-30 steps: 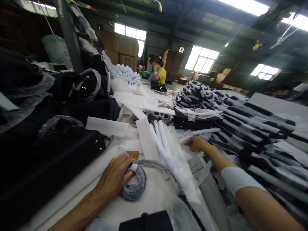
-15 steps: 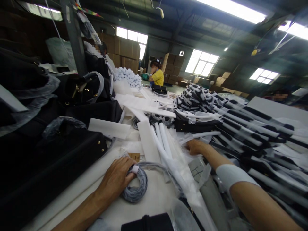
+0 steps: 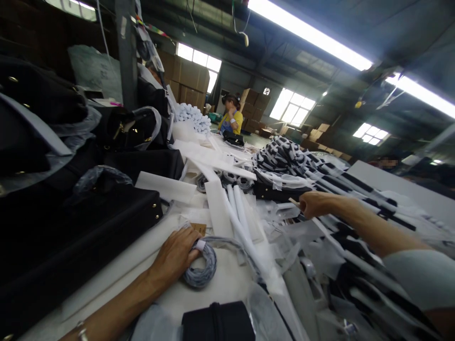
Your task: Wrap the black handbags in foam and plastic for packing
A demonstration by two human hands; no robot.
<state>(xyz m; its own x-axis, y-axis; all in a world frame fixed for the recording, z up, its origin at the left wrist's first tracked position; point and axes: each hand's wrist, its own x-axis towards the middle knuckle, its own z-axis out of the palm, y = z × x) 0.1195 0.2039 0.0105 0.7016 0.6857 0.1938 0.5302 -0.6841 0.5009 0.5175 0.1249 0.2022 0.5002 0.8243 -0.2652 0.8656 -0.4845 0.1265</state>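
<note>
My left hand is closed on the left edge of a coiled strap in crinkled clear wrapping, bound with a small white band. The strap's loose end runs off to the right across the white sheeting. A brown paper tag lies just beyond these fingers. My right hand is closed in a fist over the clutter at right, with a thin pale strip sticking out of it. What that strip belongs to is hidden. Below the coil sits a black piece with a raised band, partly out of frame.
Black bags with clear-wrapped handles crowd the left side. White foam sheets and tubes lie ahead. Piled black straps with white wrapping fill the right, beside clear plastic sheets. A person in yellow sits at the far end.
My right hand has moved right and up from among the plastic pieces, and now shows a pale strip in its grip. My left hand stays on the coiled strap. The view has shifted slightly.
</note>
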